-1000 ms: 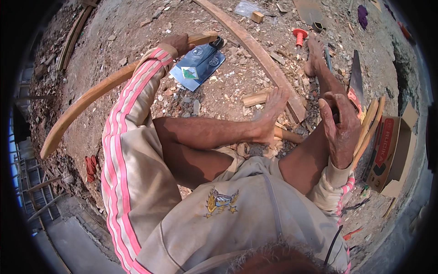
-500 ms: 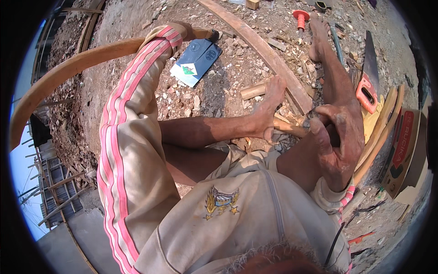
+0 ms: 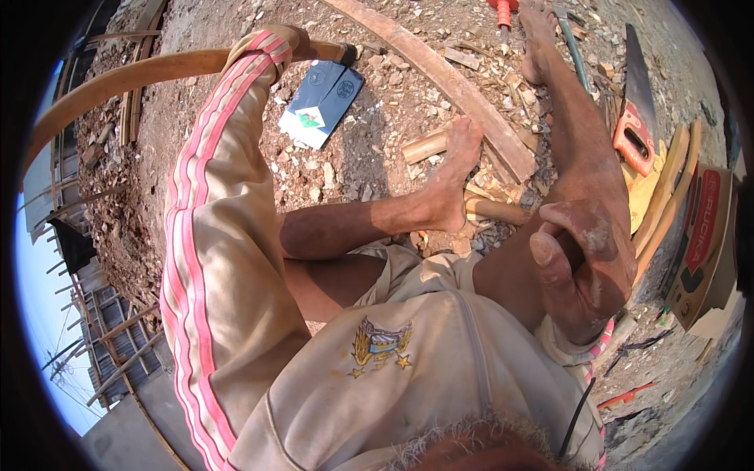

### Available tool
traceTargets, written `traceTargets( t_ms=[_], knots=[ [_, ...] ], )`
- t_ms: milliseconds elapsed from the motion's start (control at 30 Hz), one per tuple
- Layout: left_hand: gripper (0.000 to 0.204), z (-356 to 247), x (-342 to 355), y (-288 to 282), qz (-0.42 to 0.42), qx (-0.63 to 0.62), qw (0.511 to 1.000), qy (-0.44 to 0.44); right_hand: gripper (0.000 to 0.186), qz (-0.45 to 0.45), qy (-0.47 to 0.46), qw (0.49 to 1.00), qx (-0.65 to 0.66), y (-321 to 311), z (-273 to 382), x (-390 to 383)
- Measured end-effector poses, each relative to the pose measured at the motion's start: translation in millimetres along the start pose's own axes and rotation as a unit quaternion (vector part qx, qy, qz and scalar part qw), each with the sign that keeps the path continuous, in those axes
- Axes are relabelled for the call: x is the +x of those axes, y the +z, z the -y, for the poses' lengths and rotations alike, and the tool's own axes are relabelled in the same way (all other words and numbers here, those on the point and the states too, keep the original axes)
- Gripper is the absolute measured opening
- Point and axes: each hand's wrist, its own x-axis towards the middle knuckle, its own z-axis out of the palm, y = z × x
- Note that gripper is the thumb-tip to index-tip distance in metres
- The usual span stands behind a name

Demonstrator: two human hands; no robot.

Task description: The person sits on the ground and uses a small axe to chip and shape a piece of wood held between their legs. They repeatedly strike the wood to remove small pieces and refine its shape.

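My left hand point(image 3: 292, 41) reaches out at the far left and is closed around a long wooden piece point(image 3: 149, 74), near its dark end. The piece looks curved and stretches away to the left edge of the view. Its fingers are mostly hidden by the sleeve and wrist. Below that hand a dark blue packet point(image 3: 328, 98) with a pale lower end lies on the ground. My right hand point(image 3: 587, 263) hovers over my bent right leg, dusty, its fingers loosely curled and the thumb apart. Nothing shows in it.
A long plank point(image 3: 440, 74) lies by my bare feet among chips and offcuts point(image 3: 424, 147). To the right are a handsaw point(image 3: 638, 118), a hammer point(image 3: 576, 51), wooden strips point(image 3: 667, 196) and a cardboard box point(image 3: 703, 251). A red-handled chisel-like tool point(image 3: 503, 11) lies far ahead.
The far left part of the wooden piece has swung up and away in the view. My right hand's fingers curl a little more. The whole scene has shifted slightly.
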Motion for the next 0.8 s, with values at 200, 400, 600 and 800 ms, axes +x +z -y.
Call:
traceTargets(
  t_ms=[200,400,600,800],
  knots=[
    [0.059,-4.0,49.9,-11.0,-0.065,0.015,0.998,0.006,0.022,-0.022,0.002,0.999,0.029,2.9,-8.1,-7.7],
    [0.055,-8.5,97.7,39.4,-0.035,-0.026,0.999,-0.031,0.020,0.045,-0.024,0.999,-0.010,-11.5,-17.0,3.0],
    [0.052,-23.2,162.1,75.8,-0.024,-0.094,0.994,0.040,0.013,0.029,0.028,0.999,-0.031,-19.2,-10.6,-5.2],
    [0.055,-48.0,-32.1,40.0,-0.177,-0.087,0.968,0.157,0.014,0.047,-0.030,0.988,-0.142,-17.8,-10.6,4.8]
  ],
)
